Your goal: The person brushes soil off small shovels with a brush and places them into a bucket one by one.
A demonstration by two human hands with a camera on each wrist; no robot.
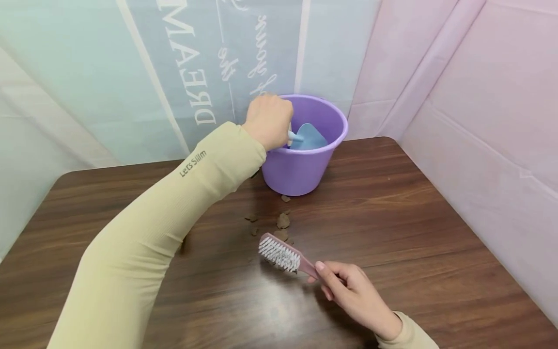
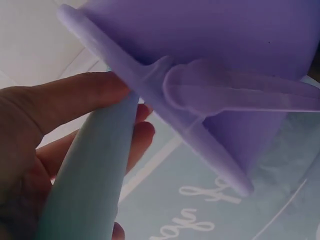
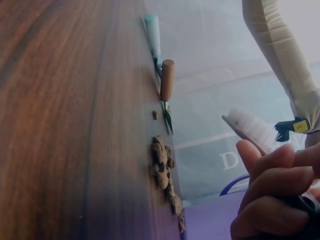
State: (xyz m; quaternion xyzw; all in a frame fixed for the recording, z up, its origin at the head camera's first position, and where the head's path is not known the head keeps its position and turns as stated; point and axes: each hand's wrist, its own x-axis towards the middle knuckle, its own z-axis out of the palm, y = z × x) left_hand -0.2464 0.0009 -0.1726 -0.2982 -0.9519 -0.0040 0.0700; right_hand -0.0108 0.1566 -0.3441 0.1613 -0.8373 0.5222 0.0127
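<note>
At the purple bucket's [image 1: 296,172] left rim, my left hand [image 1: 268,121] grips a light blue trowel [image 1: 310,137], whose blade sits inside the bucket. Thumb and fingers wrap the pale blue handle [image 2: 95,165] beside the bucket rim [image 2: 122,70] in the left wrist view. My right hand [image 1: 355,293] holds a pink brush [image 1: 281,253] by its handle, with the white bristles turned sideways and dirt among them. Brown soil clumps [image 1: 283,221] lie on the table between brush and bucket. Whatever lies at the bucket's bottom is hidden.
Two more hand tools lie on the wooden table [image 1: 436,232], one with a wooden handle [image 3: 168,82] and one with a mint handle [image 3: 152,40]; my left arm mostly covers them in the head view. Printed fabric [image 1: 340,53] hangs behind the table, pink fabric [image 1: 501,111] to the right.
</note>
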